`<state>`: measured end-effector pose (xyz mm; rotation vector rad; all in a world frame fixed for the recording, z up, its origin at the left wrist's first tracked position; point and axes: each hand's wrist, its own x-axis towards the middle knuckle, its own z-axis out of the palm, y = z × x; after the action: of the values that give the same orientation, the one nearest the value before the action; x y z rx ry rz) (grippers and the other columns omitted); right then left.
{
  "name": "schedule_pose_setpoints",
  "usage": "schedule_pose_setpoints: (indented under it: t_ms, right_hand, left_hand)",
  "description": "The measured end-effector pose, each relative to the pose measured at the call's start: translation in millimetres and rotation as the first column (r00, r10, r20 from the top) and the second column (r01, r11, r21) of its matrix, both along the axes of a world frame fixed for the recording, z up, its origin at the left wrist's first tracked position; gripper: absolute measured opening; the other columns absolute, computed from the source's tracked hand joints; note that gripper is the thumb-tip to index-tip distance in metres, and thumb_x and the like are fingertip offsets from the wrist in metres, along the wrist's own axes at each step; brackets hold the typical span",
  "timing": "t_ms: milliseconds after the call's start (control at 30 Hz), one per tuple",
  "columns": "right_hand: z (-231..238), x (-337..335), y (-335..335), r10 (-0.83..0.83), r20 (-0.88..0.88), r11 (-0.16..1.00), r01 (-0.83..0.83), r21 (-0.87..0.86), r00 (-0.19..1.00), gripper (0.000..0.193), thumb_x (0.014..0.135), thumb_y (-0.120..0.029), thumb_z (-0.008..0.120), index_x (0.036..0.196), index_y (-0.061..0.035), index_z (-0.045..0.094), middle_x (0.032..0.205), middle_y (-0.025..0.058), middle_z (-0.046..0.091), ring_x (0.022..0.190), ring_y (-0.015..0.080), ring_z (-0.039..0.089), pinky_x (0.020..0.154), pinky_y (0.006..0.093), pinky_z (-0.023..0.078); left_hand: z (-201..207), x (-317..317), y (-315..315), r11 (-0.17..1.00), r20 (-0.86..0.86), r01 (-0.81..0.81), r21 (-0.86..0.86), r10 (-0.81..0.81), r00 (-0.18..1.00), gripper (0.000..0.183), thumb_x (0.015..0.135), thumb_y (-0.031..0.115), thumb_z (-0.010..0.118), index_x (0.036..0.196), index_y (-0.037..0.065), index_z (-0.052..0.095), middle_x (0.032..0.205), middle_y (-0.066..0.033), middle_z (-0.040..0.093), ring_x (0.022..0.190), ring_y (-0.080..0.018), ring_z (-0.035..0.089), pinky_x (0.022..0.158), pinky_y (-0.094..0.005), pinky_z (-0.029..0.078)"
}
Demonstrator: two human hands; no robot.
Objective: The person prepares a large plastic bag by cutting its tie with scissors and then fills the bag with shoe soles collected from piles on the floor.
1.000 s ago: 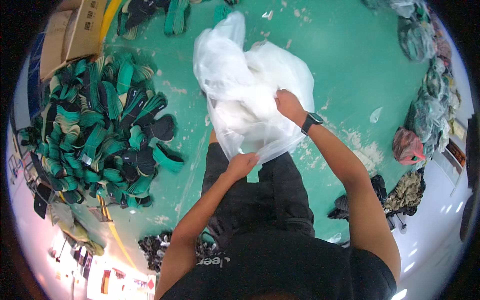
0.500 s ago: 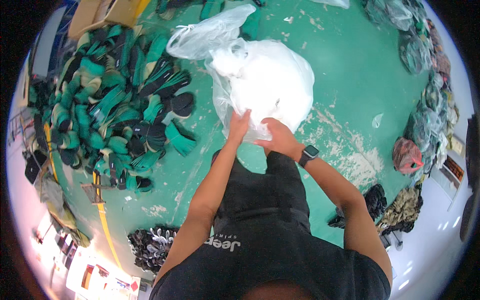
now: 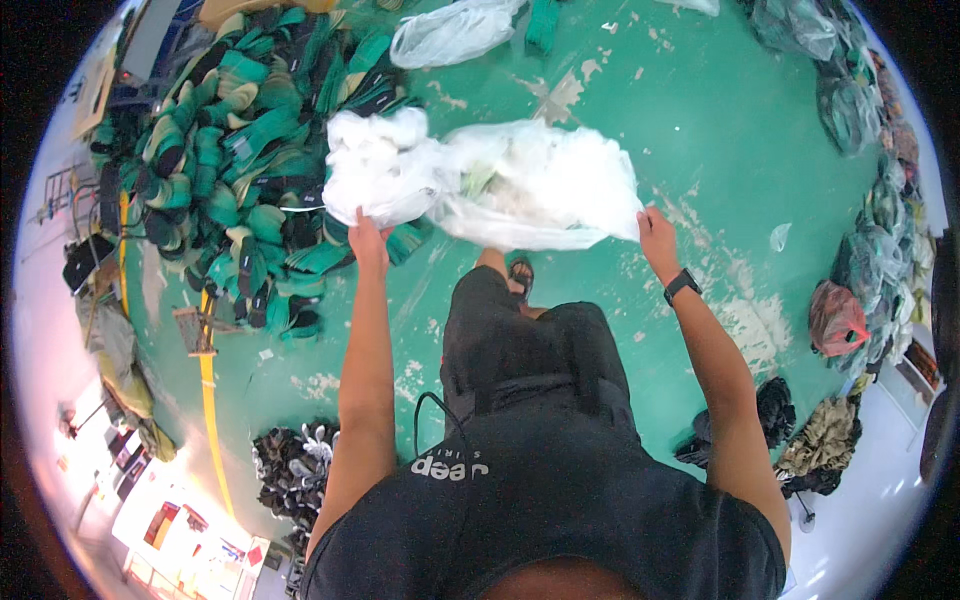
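Observation:
A white, partly see-through plastic bag [image 3: 540,185] is stretched sideways in front of me above the floor, with a bulky, crumpled white bunch [image 3: 380,165] at its left end. Along its middle some greenish and darker patches show through; what they are, I cannot tell. My right hand [image 3: 657,240], with a dark watch on the wrist, is closed on the bag's right corner. At the underside of the white bunch my left hand [image 3: 370,240] is closed, its fingertips partly hidden against the plastic. A thin white string sticks out left of the bunch.
A big heap of green, black and beige shoe-sole-like pieces [image 3: 220,150] lies left. Another clear plastic bag [image 3: 450,35] rests on the floor ahead. Filled bags, including a reddish one [image 3: 838,320], line the right side. Dark piles [image 3: 290,460] flank me.
My hands have moved apart, left and right. The rounded white bundle between them is now drawn out into a wide, flatter shape. The see-through bag beyond is now separate, farther ahead.

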<state>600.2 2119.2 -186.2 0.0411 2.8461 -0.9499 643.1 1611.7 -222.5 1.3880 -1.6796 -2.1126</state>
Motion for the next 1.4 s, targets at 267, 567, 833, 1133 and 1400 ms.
schedule_pose_setpoints:
  t_ms: [267,567,833,1133,1400]
  right_hand:
    - [9,104,-147,-0.081,0.061,0.953,0.095,-0.286,0.995,0.063,0.076,-0.03,0.073,0.121,0.0042,0.045,0.117,0.0198,0.053,0.108,0.0296,0.051,0.088,0.0394,0.043]
    - [85,193,-262,0.186,0.455,0.541,0.296,-0.788,0.871,0.045,0.085,-0.015,0.062,0.123,0.0035,0.045,0.102,0.0068,0.061,0.089,0.0113,0.057,0.075,0.0255,0.048]
    - [122,271,-320,0.273,0.006,0.785,-0.22,-0.58,0.962,0.036,0.085,-0.013,0.057,0.114,0.0051,0.049,0.097,0.0087,0.061,0.086,0.0153,0.058,0.077,0.0281,0.047]
    - [156,335,-454,0.375,-0.164,0.888,-0.405,-0.219,0.912,0.079,0.072,-0.029,0.076,0.13,0.0038,0.033,0.126,0.0196,0.043,0.116,0.0319,0.041,0.098,0.0391,0.034]
    - [169,411,-567,0.694,0.021,0.477,-0.437,-0.763,0.72,0.035,0.079,-0.015,0.063,0.107,0.004,0.054,0.099,0.0123,0.061,0.089,0.0195,0.058,0.08,0.0317,0.046]
  left_hand:
    - [115,98,41,0.989,-0.261,0.059,0.137,-0.022,0.965,0.031,0.093,0.014,0.05,0.119,-0.001,0.048,0.111,-0.0096,0.057,0.092,-0.0186,0.058,0.077,-0.0325,0.05]
    - [154,247,-36,0.969,-0.257,-0.107,0.224,0.164,0.952,0.034,0.092,0.02,0.053,0.117,-0.002,0.051,0.105,-0.008,0.06,0.093,-0.0171,0.059,0.077,-0.032,0.05]
    - [74,521,-193,0.969,0.343,-0.209,-0.13,0.242,0.908,0.028,0.087,0.027,0.06,0.091,-0.001,0.059,0.069,-0.0019,0.056,0.059,-0.0126,0.053,0.055,-0.0255,0.042]
    - [129,575,-218,0.866,-0.039,-0.462,0.191,0.477,0.878,0.032,0.09,0.033,0.056,0.1,0.003,0.059,0.09,-0.006,0.059,0.078,-0.0161,0.058,0.071,-0.0332,0.049]
    - [251,495,-165,0.969,-0.439,0.168,-0.179,-0.231,0.868,0.04,0.091,0.011,0.05,0.129,0.0,0.043,0.123,-0.0156,0.052,0.115,-0.0207,0.05,0.096,-0.0354,0.043]
